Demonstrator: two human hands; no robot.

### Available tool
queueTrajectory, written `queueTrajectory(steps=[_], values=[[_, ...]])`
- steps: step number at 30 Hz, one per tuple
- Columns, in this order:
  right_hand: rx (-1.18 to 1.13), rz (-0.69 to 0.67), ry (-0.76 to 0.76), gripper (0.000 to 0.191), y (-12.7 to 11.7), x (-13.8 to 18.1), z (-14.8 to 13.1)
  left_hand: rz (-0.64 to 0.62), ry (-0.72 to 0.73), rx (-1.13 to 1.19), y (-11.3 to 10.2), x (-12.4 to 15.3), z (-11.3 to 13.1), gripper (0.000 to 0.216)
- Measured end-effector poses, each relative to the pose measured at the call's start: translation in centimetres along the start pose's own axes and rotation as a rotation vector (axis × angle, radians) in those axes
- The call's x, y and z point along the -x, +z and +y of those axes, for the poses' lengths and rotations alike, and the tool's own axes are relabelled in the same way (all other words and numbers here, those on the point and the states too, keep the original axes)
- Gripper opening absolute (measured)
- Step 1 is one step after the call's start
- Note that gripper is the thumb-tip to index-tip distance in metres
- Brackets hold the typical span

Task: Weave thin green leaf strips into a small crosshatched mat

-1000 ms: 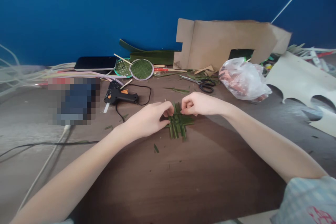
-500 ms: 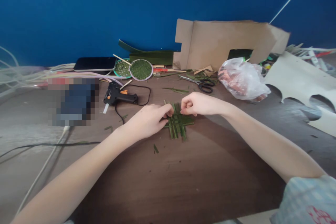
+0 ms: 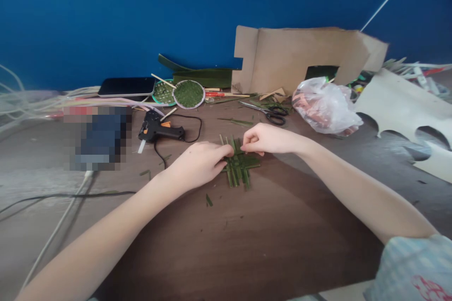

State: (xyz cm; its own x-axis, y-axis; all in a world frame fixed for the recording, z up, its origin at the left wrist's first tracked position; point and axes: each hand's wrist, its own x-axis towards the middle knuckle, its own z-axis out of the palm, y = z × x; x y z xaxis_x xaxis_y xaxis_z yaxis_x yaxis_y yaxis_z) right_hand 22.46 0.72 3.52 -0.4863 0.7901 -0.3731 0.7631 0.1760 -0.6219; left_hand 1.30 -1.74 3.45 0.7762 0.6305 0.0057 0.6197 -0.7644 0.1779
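A small mat of green leaf strips (image 3: 240, 170), woven crosswise, lies flat on the brown table between my hands. My left hand (image 3: 205, 162) rests over its left side, thumb and fingers pinched on the strips there. From the right, my right hand (image 3: 257, 140) pinches at the upper right strips with its fingers curled in. The fingertips of both hands partly hide the weave. Loose leaf scraps (image 3: 209, 200) lie just in front of the mat.
Behind my hands are black-handled scissors (image 3: 273, 115), a plastic bag (image 3: 326, 106) and a cardboard piece (image 3: 293, 56). A glue gun (image 3: 160, 129) with its cord lies left, near two round woven pieces (image 3: 189, 94). White cut-out board (image 3: 406, 113) stands right.
Both hands stay nearly in place on the woven strips. The fingers of my right hand have shifted slightly left, and my left thumb has moved a little over the strips.
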Motion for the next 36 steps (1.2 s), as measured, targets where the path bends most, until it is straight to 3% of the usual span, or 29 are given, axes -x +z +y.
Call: queueTrajectory(steps=[9,18,26,32,36], values=[[-0.015,0.013,-0.004,0.026,0.1,-0.1,0.1,-0.005,0.062,-0.072,0.3,0.1,0.2,0.019],[-0.136,0.137,-0.106,0.025,0.6,0.4,-1.1,0.056,0.119,-0.174,0.9,0.3,0.9,0.033],[-0.221,0.204,-0.184,0.027,1.2,1.0,-2.3,0.12,0.128,-0.174,1.0,0.1,0.8,0.022],[0.035,0.395,-0.265,0.012,1.5,-0.4,-0.9,0.106,0.094,-0.145,0.8,0.2,0.4,0.022],[0.181,0.445,-0.293,0.013,2.4,-1.3,-0.1,0.102,0.087,-0.132,0.8,0.2,0.3,0.023]])
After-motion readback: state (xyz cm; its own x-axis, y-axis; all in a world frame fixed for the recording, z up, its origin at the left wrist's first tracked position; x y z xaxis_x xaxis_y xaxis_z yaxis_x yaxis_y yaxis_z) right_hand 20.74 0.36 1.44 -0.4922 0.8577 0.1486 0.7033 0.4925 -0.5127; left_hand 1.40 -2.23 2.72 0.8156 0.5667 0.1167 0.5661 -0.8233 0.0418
